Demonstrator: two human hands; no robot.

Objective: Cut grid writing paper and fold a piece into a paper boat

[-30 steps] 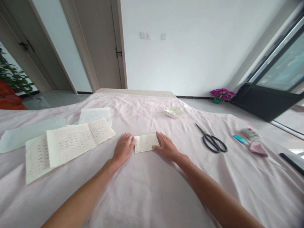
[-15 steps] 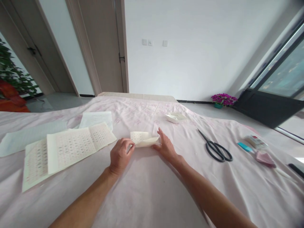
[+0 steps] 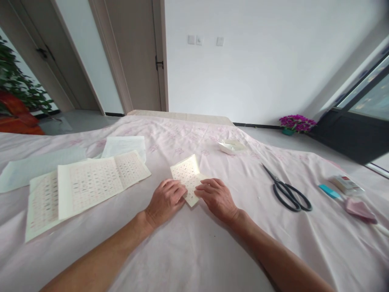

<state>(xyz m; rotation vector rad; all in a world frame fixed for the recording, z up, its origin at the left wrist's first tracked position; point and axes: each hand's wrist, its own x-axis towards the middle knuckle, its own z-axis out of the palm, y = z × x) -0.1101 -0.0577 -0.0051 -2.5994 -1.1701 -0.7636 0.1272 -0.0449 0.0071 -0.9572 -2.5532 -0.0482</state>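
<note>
A small folded sheet of cream paper (image 3: 186, 172), printed with rows of marks, lies slantwise on the bed-like cloth in front of me. My left hand (image 3: 167, 198) is at its lower left edge, fingers curled and closed on the paper. On the opposite edge, my right hand (image 3: 217, 198) grips the paper with bent fingers, its thumb mostly hidden. A crease runs near the upper right part of the sheet, where a flap stands slightly raised. Beyond the hands, to the right, sits a folded white paper boat (image 3: 232, 147).
Printed sheets (image 3: 97, 180) overlap on the left, with paler paper (image 3: 45, 164) behind. Black-handled scissors (image 3: 288, 192) lie on the right, tips pointing away. Past them are a blue eraser-like block (image 3: 329, 191), a clear-wrapped box (image 3: 347, 185) and a pink item (image 3: 360, 210). Pink-white cloth (image 3: 182, 251) covers the surface.
The folded paper has been turned from roughly level to slanting and now lies flatter, its printed face showing. My right hand has come down from an upright, spread pose onto its edge.
</note>
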